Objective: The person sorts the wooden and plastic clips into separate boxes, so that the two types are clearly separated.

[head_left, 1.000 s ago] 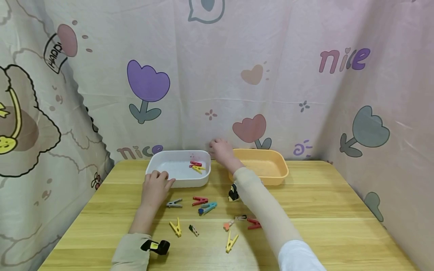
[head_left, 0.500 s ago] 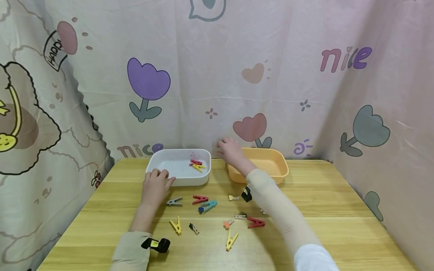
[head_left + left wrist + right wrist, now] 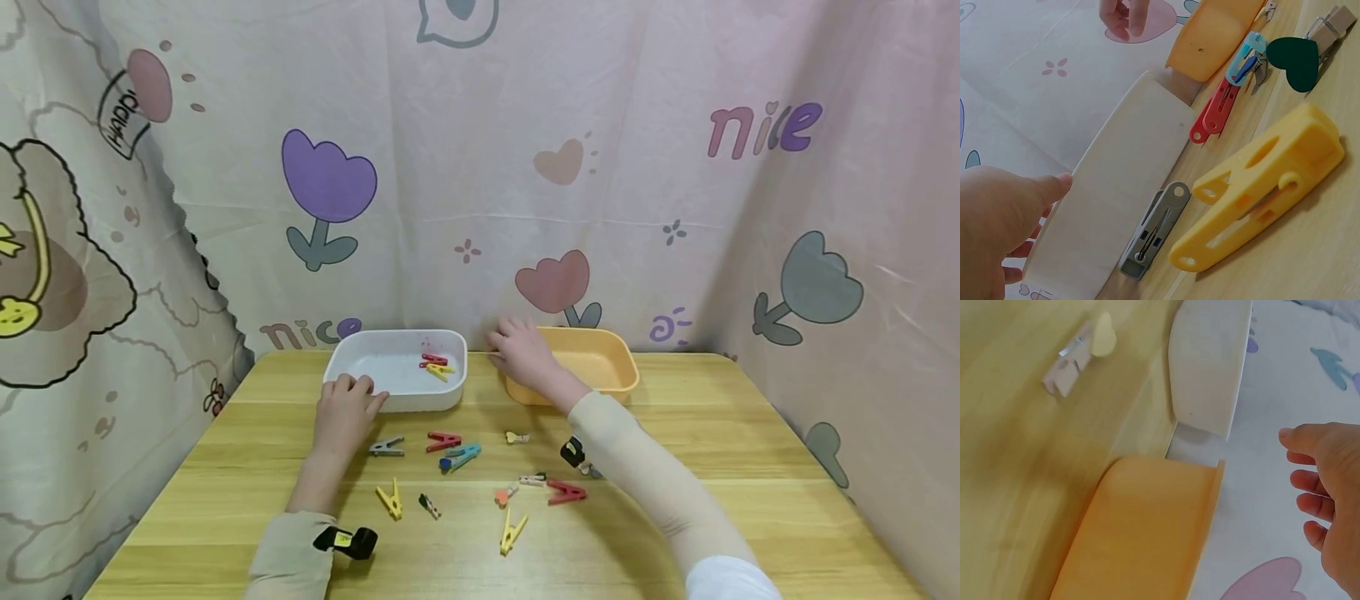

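My left hand (image 3: 347, 421) grips the near rim of the white plastic basin (image 3: 412, 403). In the left wrist view its thumb lies on the outer side of the rim, the fingers behind. Inside that basin are a red clothespin (image 3: 433, 359) and a yellow clothespin (image 3: 437, 372). Over the left end of the orange basin (image 3: 618, 395) hovers my right hand (image 3: 527, 357), its fingers loosely bent with nothing between them. The right wrist view shows this hand (image 3: 1338, 494) apart from both basins.
Between me and the basins lie several clothespins: a grey one (image 3: 386, 448), a red one (image 3: 444, 442), a light blue one (image 3: 463, 454) and a yellow one (image 3: 509, 537). Small wooden clips, one with a green heart (image 3: 1297, 62), lie among them. A printed curtain (image 3: 450, 167) hangs behind the table.
My right hand has moved right and slightly nearer, from between the basins to over the orange one. A small clip that the arm covered now shows. The left hand stays on the rim.
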Demonstrator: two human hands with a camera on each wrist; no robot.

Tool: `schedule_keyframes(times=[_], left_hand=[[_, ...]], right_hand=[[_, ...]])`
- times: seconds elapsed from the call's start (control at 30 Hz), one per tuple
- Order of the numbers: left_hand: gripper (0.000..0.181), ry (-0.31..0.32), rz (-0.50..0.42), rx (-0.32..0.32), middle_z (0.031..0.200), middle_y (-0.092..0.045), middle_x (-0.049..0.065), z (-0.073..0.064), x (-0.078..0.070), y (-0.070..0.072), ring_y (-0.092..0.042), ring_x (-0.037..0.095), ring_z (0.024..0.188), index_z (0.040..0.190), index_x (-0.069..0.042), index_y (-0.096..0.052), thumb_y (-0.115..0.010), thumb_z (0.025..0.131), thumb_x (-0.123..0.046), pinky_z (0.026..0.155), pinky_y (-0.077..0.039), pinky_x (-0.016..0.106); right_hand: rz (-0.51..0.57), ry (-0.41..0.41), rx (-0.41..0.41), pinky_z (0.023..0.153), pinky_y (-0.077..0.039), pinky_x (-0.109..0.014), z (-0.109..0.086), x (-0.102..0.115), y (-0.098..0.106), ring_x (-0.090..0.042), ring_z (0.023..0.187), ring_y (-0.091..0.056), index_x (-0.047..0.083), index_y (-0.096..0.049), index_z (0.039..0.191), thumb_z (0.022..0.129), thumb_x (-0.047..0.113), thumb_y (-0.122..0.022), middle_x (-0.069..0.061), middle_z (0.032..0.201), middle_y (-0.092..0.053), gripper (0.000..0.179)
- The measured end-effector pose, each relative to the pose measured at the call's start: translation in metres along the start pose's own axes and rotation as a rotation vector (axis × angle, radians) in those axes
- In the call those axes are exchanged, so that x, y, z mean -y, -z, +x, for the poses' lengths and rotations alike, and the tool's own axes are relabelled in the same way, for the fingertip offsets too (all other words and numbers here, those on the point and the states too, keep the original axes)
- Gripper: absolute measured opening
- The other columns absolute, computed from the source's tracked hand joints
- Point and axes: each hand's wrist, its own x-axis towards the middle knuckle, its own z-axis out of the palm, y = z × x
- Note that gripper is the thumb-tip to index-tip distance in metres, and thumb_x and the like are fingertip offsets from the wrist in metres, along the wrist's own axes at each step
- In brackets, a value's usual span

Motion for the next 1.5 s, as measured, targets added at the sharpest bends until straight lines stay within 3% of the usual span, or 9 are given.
schedule_keyframes(times=[0.23, 0.43, 0.77, 1.17, 1.5], left_hand=[[0.030, -0.001, -0.003, -0.015, 0.098, -0.058, 0.019, -0.001, 0.000, -0.001, -0.052, 0.041, 0.096, 0.098, -0.004, -0.063, -0.068, 0.091, -0.032, 0.084, -0.044, 0.052], [0.030, -0.004, 0.006, -0.020, 0.097, -0.058, 0.019, -0.001, 0.000, 0.000, -0.052, 0.041, 0.096, 0.097, -0.004, -0.063, -0.068, 0.091, -0.032, 0.083, -0.045, 0.052], [0.030, -0.004, 0.007, -0.013, 0.097, -0.058, 0.018, -0.001, 0.000, 0.000, -0.052, 0.041, 0.095, 0.096, -0.004, -0.062, -0.068, 0.091, -0.033, 0.083, -0.045, 0.051], [0.030, 0.002, 0.005, -0.014, 0.097, -0.057, 0.018, -0.001, 0.000, 0.000, -0.052, 0.041, 0.096, 0.097, -0.005, -0.062, -0.068, 0.091, -0.033, 0.082, -0.045, 0.051], [0.029, 0.009, 0.003, -0.012, 0.098, -0.057, 0.019, -0.001, 0.000, -0.001, -0.052, 0.041, 0.096, 0.097, -0.004, -0.062, -0.067, 0.091, -0.033, 0.083, -0.045, 0.051]], right_hand=[[-0.005, 0.054, -0.007, 0.082, -0.044, -0.042, -0.020, 0.007, 0.011, -0.025, 0.094, -0.054, 0.012, -0.070, 0.098, 0.086, 0.023, -0.074, -0.006, 0.095, -0.059, 0.017], [-0.002, 0.088, -0.032, 0.075, -0.042, -0.039, -0.038, 0.009, 0.021, -0.024, 0.089, -0.051, 0.012, -0.068, 0.095, 0.086, 0.022, -0.073, -0.004, 0.091, -0.057, 0.014], [0.011, 0.103, -0.084, 0.075, -0.042, -0.037, -0.070, 0.004, 0.034, -0.021, 0.087, -0.053, 0.014, -0.070, 0.096, 0.079, 0.021, -0.081, -0.001, 0.091, -0.059, 0.021], [0.004, 0.085, -0.078, 0.069, -0.037, -0.030, -0.108, -0.003, 0.041, -0.017, 0.083, -0.051, 0.015, -0.070, 0.096, 0.077, 0.025, -0.082, 0.002, 0.089, -0.059, 0.024], [0.048, 0.054, -0.098, 0.072, -0.042, -0.033, -0.149, -0.009, 0.045, -0.016, 0.082, -0.052, 0.013, -0.070, 0.094, 0.075, 0.026, -0.083, 0.002, 0.089, -0.060, 0.027]])
